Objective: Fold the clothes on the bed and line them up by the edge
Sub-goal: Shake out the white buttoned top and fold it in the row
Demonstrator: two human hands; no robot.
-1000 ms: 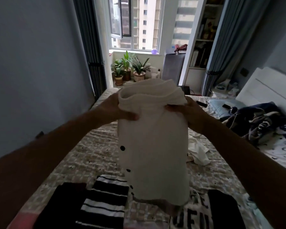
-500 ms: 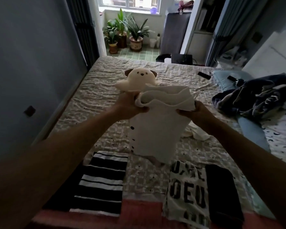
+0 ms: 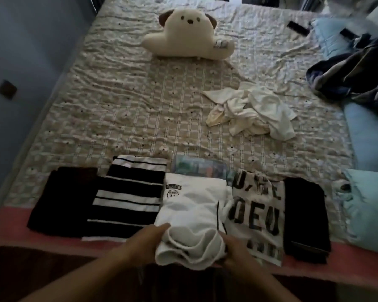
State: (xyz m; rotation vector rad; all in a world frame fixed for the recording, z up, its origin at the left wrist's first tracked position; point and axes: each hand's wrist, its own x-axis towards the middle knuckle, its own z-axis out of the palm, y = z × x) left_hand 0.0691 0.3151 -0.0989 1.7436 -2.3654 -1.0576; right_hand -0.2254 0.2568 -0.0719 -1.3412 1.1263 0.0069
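Observation:
A folded white shirt (image 3: 190, 205) lies on the bed's near edge, between a black-and-white striped garment (image 3: 127, 199) and a white shirt with black letters (image 3: 258, 214). My left hand (image 3: 146, 243) grips its near left end. My right hand (image 3: 234, 249) grips its near right end. A black folded garment (image 3: 61, 199) sits at the far left of the row and another black one (image 3: 303, 216) at the far right. A loose heap of white clothes (image 3: 253, 112) lies unfolded in the middle right of the bed (image 3: 118, 105).
A cream plush toy (image 3: 188, 33) sits at the far side of the bed. A dark crumpled blanket (image 3: 354, 73) and a blue pillow (image 3: 367, 136) lie at the right. Pale green cloth (image 3: 369, 210) is at the right edge. A blue wall runs along the left.
Both hands have brought the white shirt down from mid-air onto the bed edge, into the gap between the striped and lettered garments. The view has tilted down.

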